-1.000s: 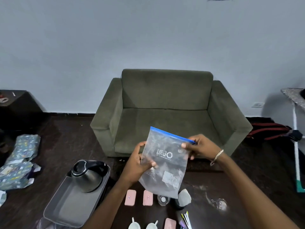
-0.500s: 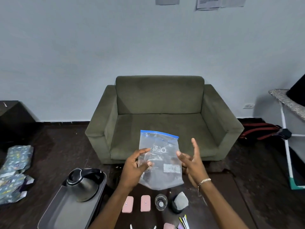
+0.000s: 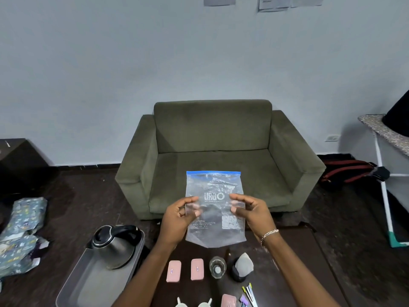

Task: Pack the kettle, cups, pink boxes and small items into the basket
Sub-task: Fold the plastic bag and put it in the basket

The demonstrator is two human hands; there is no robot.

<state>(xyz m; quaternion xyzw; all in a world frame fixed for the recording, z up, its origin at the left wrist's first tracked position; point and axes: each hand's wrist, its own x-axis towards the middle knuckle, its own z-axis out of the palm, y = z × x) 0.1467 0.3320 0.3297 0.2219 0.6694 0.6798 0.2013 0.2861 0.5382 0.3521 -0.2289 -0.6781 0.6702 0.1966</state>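
Clear zip bag [image 3: 215, 209] between hands [image 3: 218, 214]

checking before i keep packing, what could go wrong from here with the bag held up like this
1. The clear zip bag with the blue seal hangs directly above the small clear glass; lowering it carelessly could tip the glass.
2. The left hand and right hand pinch only its side edges, so slick plastic might slip.

Steel kettle [image 3: 115, 247] upright in grey basket [image 3: 88, 282], pink boxes [image 3: 173, 271] alongside

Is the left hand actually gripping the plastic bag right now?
Touching. The head view shows the left hand pinching the left edge of the plastic bag, thumb in front and fingertips visible through the clear film behind it.
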